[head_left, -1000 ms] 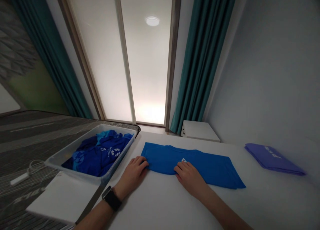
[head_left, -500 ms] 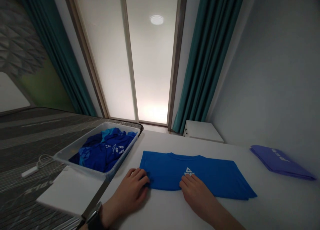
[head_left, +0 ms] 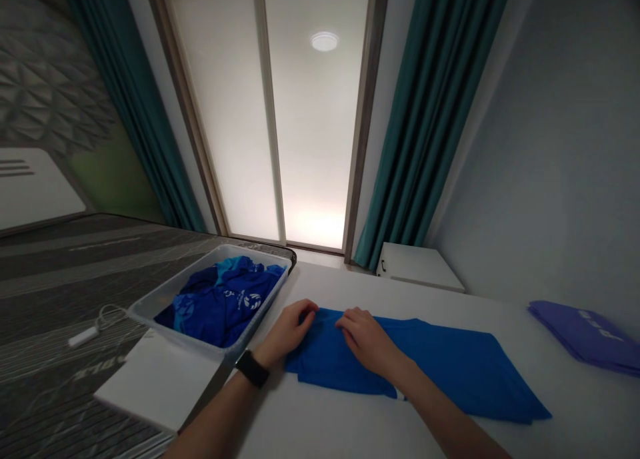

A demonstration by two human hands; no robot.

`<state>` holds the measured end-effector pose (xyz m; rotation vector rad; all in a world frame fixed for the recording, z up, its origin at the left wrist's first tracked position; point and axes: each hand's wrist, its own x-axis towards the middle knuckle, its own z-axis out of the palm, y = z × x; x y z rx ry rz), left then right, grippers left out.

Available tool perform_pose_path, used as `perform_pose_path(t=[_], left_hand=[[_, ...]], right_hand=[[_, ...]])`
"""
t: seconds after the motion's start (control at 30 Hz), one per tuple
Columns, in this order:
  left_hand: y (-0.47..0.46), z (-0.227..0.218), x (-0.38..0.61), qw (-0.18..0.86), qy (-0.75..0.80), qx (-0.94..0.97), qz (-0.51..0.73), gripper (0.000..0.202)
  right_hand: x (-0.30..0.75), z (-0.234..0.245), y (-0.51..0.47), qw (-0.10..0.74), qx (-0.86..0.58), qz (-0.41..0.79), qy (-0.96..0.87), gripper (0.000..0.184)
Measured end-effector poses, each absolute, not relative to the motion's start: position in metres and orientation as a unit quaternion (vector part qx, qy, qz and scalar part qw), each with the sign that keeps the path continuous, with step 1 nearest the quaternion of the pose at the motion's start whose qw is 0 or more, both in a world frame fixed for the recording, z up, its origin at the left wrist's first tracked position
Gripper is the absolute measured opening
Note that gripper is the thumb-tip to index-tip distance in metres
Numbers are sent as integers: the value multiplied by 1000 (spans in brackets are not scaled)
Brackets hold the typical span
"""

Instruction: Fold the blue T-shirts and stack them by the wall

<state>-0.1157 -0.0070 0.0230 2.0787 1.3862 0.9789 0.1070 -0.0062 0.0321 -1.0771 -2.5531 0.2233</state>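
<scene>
A blue T-shirt (head_left: pixel 440 369) lay flat on a white table (head_left: pixel 500 312). Its long side went from left to right and sloped down a bit to the right. The left hand (head_left: pixel 289 330) and the right hand (head_left: pixel 367 339) sat close together on its left part, with fingers curled and pinching the cloth. A plastic bin (head_left: pixel 150 312) of dark blue clothes (head_left: pixel 220 309) stood just left of the shirt.
</scene>
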Motion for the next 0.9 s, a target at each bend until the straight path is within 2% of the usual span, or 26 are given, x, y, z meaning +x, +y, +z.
perform_pose_path(t=[0.33,0.47,0.67,0.9], left_hand=[[-3,4,-126,279,510,731,357,18],[-1,3,-127,304,512,720,357,19],[-1,5,-127,320,517,712,351,20],[-3,10,-126,319,523,711,347,22]], right_hand=[[69,18,31,103,-397,31,-911,17],[69,18,32,97,-407,35,-908,12],[75,22,32,60,-394,33,-916,12],[76,25,36,71,-426,15,-902,19]])
